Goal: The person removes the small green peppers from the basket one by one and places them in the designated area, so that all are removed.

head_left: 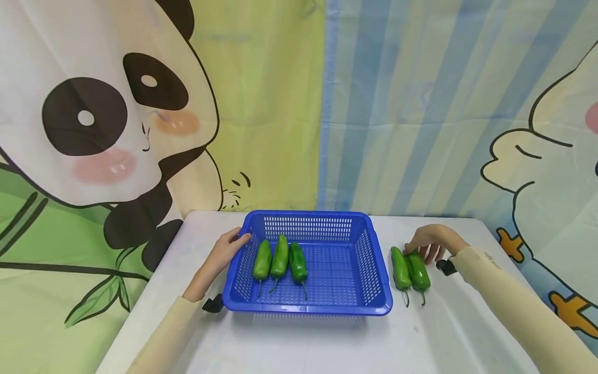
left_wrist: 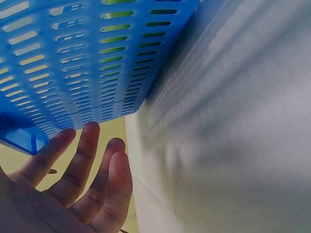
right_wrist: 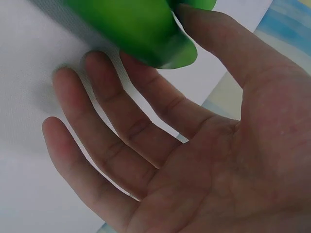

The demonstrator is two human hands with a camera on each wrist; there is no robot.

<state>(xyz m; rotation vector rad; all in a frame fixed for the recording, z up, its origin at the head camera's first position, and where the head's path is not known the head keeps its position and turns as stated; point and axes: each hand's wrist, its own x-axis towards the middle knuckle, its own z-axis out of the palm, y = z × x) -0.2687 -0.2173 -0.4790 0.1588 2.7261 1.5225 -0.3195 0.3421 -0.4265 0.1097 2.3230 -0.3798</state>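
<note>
In the head view, the left hand (head_left: 223,253) has its thumb over the left rim of a blue basket (head_left: 308,309). The left wrist view shows that hand's fingers (left_wrist: 80,165) against the basket's slotted outer wall (left_wrist: 73,73). Three green peppers, left (head_left: 262,259), middle (head_left: 280,257) and right (head_left: 298,264), lie side by side in the basket's left half. On the table, the right hand (head_left: 432,241) holds the upper end of a green pepper (head_left: 418,272) between thumb and index finger; its other fingers (right_wrist: 102,116) are spread loosely. Another green pepper (head_left: 401,270) lies against that one's left side.
The white table (head_left: 299,348) carries the basket at its middle and the two loose peppers to the right of it. Behind the table hangs a curtain (head_left: 261,104) with a panda and stripes. A black strap piece (head_left: 213,303) shows by the left wrist.
</note>
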